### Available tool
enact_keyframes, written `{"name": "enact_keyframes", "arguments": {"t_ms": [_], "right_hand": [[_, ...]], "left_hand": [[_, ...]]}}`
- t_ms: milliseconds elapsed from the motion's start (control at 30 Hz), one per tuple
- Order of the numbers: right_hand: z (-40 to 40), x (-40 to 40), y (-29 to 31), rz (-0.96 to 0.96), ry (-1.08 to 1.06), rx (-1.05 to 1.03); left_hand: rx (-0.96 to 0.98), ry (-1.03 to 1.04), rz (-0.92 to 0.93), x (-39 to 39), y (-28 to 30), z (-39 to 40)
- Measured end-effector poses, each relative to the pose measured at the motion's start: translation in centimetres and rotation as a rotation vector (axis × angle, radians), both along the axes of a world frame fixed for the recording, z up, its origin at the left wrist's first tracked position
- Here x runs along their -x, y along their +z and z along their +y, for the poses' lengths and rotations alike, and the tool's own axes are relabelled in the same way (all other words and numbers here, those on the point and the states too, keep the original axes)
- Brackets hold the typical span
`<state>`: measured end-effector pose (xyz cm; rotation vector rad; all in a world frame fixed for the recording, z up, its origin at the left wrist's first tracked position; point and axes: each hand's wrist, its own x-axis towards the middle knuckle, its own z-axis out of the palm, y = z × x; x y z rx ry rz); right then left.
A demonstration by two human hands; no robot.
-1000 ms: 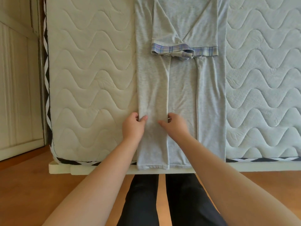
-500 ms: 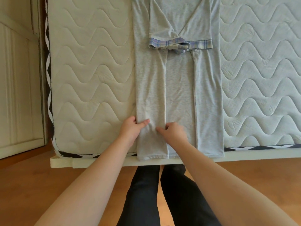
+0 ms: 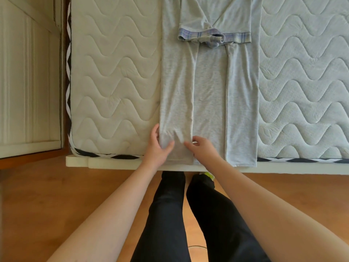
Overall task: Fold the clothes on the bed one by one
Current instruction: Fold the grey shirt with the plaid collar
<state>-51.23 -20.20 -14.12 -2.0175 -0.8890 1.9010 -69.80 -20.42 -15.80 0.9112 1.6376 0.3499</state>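
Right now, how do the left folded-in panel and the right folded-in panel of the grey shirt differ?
The left panel is gripped near its hem by both the left hand and right hand; the right panel is untouched. The left panel puckers between the hands; the right panel lies smooth. The left panel's inner edge slants slightly; the right panel's runs straighter. Both are grey, folded over the shirt's middle on the mattress, with plaid-cuffed sleeves crossed above.

Bare mattress (image 3: 117,76) flanking shirt (image 3: 209,91)

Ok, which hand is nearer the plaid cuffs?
Right, slightly. The right hand sits almost straight below the plaid cuffs; the left hand is below and further left. Both grip the shirt hem.
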Motion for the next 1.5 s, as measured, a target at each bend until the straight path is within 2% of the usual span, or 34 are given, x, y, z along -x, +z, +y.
{"name": "enact_keyframes", "arguments": {"t_ms": [100, 167, 233, 300, 367, 467, 567, 700, 867, 967, 1067, 1133, 1200, 1300, 1367, 1500], "right_hand": [[-0.5, -0.3, 0.0, 0.084, -0.095, -0.023], [-0.7, -0.3, 0.1, 0.166, -0.144, -0.012], [-1.0, -0.1, 0.3, 0.264, -0.209, 0.01], [-1.2, 0.1, 0.4, 0.305, -0.242, 0.009], [-1.4, 0.1, 0.5, 0.291, -0.251, -0.003], [-1.8, -0.1, 0.0, 0.199, -0.246, -0.019], [-2.2, -0.3, -0.8, 0.005, -0.115, -0.069], [-2.9, -0.6, -1.3, -0.08, -0.048, -0.073], [-4.0, -2.8, -0.5, -0.353, 0.061, -0.188], [-4.6, -5.9, 0.3, -0.462, -0.026, -0.295], [-5.0, -9.7, 0.7, -0.72, -0.122, -0.345], [-5.2, -12.0, 0.6, -0.824, -0.19, -0.205], [-5.4, -13.3, 0.4, -0.737, -0.272, 0.001], [-5.9, -14.0, 0.3, -0.619, -0.205, 0.15], [-6.0, -14.2, 0.5, -0.567, -0.155, 0.128], [-6.7, -13.9, 1.6, -0.343, -0.309, -0.008]], "left_hand": [[-0.201, -0.257, 0.091, -0.2, 0.3, -4.0], [-0.293, -0.338, 0.206, -0.8, 0.0, -5.7], [-0.34, -0.324, 0.275, -1.7, 0.0, -6.4], [-0.368, -0.218, 0.314, -2.3, 0.0, -6.5], [-0.388, -0.16, 0.376, -2.4, 0.2, -6.2], [-0.434, -0.197, 0.483, -1.6, 0.4, -6.3], [-0.412, -0.208, 0.543, -0.8, 0.5, -7.0], [-0.408, -0.295, 0.578, -0.6, 0.1, -7.6], [-0.325, -0.266, 0.533, -1.0, -0.2, -7.3], [-0.329, -0.249, 0.407, -0.8, -0.4, -7.5], [-0.129, 0.153, 0.087, -1.0, -0.2, -7.1], [-0.046, 0.386, 0.008, -1.2, -0.1, -6.8], [-0.003, 0.48, 0.039, -0.9, -0.5, -6.3], [0.078, 0.363, 0.068, -0.4, -0.7, -5.8], [0.118, 0.292, 0.069, -0.2, -0.6, -5.9], [0.092, 0.297, -0.012, -0.1, 0.4, -6.7]]}}
